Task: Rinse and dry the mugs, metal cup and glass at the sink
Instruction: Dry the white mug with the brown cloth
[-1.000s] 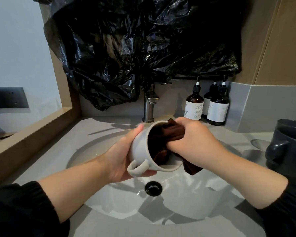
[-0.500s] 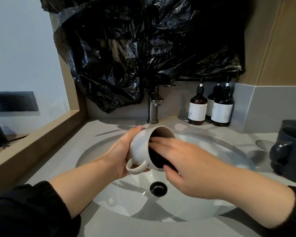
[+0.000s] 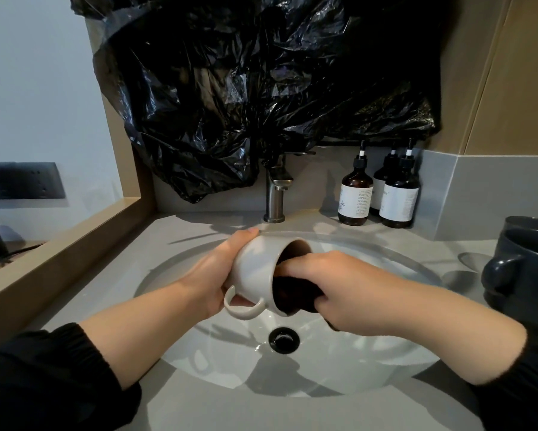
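**Cloth pressed into a white mug over the basin**

Head view: The person's left hand point(image 3: 211, 281) is gripping the white mug point(image 3: 255, 269) around its base and body, with the thumb lying along the far side. The mug is lying tilted on its side in the air above the middle of the sink point(image 3: 385, 353). Its mouth is pointing right and its handle is hanging toward the near side, above the drain point(image 3: 284, 340). The right hand point(image 3: 339, 287) is clutching a dark cloth point(image 3: 292, 293) with curled fingers and is pressing it into the mug's mouth; the fingertips are hidden inside the mug. Both forearms are bare, with black sleeves pushed up.

At the far edge of the sink a metal faucet point(image 3: 275, 194) is standing, its top partly covered by a crumpled black plastic bag point(image 3: 261, 88) hanging on the wall. Three brown pump bottles point(image 3: 354, 194) are standing together to the right of the faucet. On the counter at the far right, two dark mugs point(image 3: 522, 269) are sitting one behind the other, well apart from the hands.
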Demonstrator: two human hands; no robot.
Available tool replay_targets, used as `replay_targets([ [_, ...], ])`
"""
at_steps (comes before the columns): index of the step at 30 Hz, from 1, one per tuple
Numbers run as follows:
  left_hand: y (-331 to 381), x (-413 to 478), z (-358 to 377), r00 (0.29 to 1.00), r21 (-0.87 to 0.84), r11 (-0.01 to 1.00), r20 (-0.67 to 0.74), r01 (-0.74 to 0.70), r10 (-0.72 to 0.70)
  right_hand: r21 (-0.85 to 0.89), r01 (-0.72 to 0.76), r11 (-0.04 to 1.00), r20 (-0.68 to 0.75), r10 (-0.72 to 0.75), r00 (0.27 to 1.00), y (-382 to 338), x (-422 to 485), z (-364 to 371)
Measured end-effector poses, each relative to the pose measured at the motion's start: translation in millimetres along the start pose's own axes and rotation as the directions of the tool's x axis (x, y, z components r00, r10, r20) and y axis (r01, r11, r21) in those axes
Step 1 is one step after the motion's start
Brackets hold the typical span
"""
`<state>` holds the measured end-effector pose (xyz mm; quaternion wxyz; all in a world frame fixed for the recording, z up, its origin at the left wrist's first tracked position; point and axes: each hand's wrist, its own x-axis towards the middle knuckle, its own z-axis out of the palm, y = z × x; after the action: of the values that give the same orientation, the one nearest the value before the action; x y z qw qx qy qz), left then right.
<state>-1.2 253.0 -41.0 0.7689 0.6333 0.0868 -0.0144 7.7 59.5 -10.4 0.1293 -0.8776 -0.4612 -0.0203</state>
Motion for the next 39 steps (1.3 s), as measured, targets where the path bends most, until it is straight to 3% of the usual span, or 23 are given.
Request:
replay_targets([
  [4, 2, -1, 2, 1.0, -0.046, 0.999, -0.007, -0.015, 0.015, 0.009, -0.018, 1.0, -0.021, 0.018, 1.0, 2, -14, -9],
  [10, -6, -2, 10, 1.0, 0.033, 0.999, 0.023, 0.014, -0.015, 0.092, -0.013, 0.996, 0.145, -0.001, 0.989, -10, -5, 6],
  [14, -2, -3, 5, 0.999, 0.041, 0.999, 0.046, 0.011, -0.013, 0.22, -0.058, 0.974, 0.075, 0.043, 0.996, -5, -4, 4],
  [19, 0, 0, 6, 1.0, -0.064, 0.998, 0.008, 0.003, -0.003, 0.521, -0.075, 0.85, -0.024, 0.103, 0.994, 2, -10, -4],
  [25, -8, -1, 15, 1.0, -0.006, 1.0, 0.02, 0.006, -0.006, 0.495, -0.144, 0.857, -0.046, 0.191, 0.981, -8, 7, 17],
  [27, -5, 1, 10, 1.0, -0.035, 0.999, -0.011, -0.019, 0.018, 0.705, -0.139, 0.695, -0.044, 0.239, 0.97, -6, 6, 12],
  [29, -3, 2, 8, 0.999, -0.063, 0.997, -0.024, -0.04, 0.039, 0.924, -0.134, 0.359, 0.032, 0.277, 0.96, -3, 2, 6],
  [30, -3, 3, 8, 0.998, -0.076, 0.996, -0.039, -0.049, 0.046, 0.959, -0.137, 0.247, 0.061, 0.295, 0.954, -2, 1, 5],
  [35, -7, 3, 19, 0.992, 0.062, 0.992, -0.043, -0.113, 0.115, 0.985, -0.167, -0.05, 0.173, 0.404, 0.898, -15, 14, 19],
  [39, -2, 3, 15, 0.981, 0.097, 0.981, -0.08, -0.167, 0.175, 0.948, -0.123, -0.294, 0.23, 0.363, 0.903, -14, 9, 14],
])
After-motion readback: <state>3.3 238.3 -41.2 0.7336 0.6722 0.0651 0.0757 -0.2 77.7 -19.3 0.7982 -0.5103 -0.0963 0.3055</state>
